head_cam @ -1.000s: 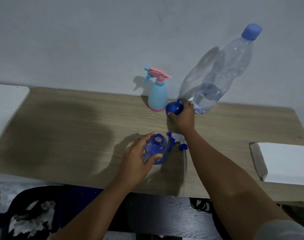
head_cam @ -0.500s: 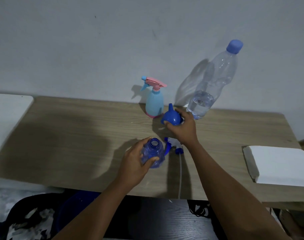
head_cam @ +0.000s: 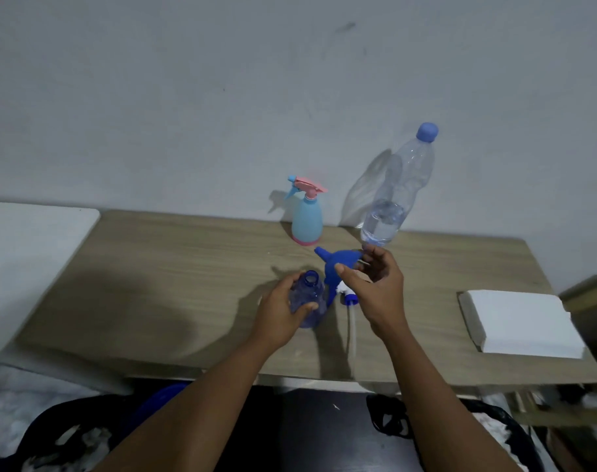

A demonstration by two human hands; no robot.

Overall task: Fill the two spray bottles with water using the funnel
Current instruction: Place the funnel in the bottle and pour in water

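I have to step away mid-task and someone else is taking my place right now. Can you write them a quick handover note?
Left hand grips the dark blue spray bottle, upright on the table, neck open. Right hand holds the blue funnel beside that neck, spout not yet in.
The removed spray head lies on the table by the bottle. The light blue spray bottle stands at the back, head still on; the water bottle next to it is capped, partly full.
Done: first bottle opened. Left: seat funnel, uncap and pour, then open and fill the second.
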